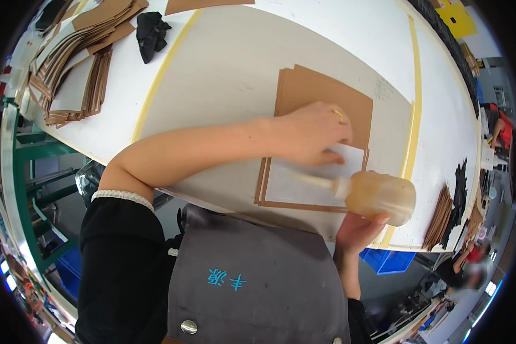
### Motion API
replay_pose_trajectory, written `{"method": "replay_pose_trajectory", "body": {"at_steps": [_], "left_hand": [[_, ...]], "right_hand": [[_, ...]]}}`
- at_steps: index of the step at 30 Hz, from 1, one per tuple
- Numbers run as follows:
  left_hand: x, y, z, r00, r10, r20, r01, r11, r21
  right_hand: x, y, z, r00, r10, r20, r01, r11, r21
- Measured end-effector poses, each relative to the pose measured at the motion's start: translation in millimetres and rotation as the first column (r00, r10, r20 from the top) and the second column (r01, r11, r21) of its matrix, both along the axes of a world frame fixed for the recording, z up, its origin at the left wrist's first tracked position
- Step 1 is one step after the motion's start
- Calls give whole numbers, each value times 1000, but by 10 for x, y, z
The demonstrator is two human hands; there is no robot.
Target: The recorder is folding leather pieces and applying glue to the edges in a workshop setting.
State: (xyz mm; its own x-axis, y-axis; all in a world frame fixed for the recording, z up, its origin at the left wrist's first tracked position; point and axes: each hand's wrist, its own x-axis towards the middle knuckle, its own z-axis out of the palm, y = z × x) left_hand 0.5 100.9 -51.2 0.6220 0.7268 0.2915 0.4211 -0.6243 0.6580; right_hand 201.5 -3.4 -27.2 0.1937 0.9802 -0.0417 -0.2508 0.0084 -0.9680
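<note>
A squeeze bottle of cloudy amber liquid lies tilted on its side in my right hand, its long pale nozzle pointing left over a white sheet. The sheet lies on brown cardboard pieces. My left arm reaches across from the left. My left hand, a yellow ring on one finger, is over the upper part of the sheet. Its fingers are loosely bent, with a gap between thumb and fingers and nothing seen in it. Under and beyond it lies a larger brown cardboard stack.
Stacks of bent cardboard pieces and a crumpled black piece lie at the far left. More cardboard stands by the right edge of the table. Yellow tape runs along the surface. A blue bin is below the edge.
</note>
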Motion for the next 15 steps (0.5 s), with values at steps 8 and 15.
{"method": "replay_pose_trajectory", "body": {"at_steps": [8, 15], "left_hand": [[-697, 34, -147, 955, 295, 13, -295, 950, 104], [-704, 61, -117, 963, 268, 14, -268, 960, 81]], "right_hand": [[-130, 521, 26, 900, 115, 421, -247, 930, 273], [-325, 599, 52, 846, 123, 519, -287, 925, 250]]}}
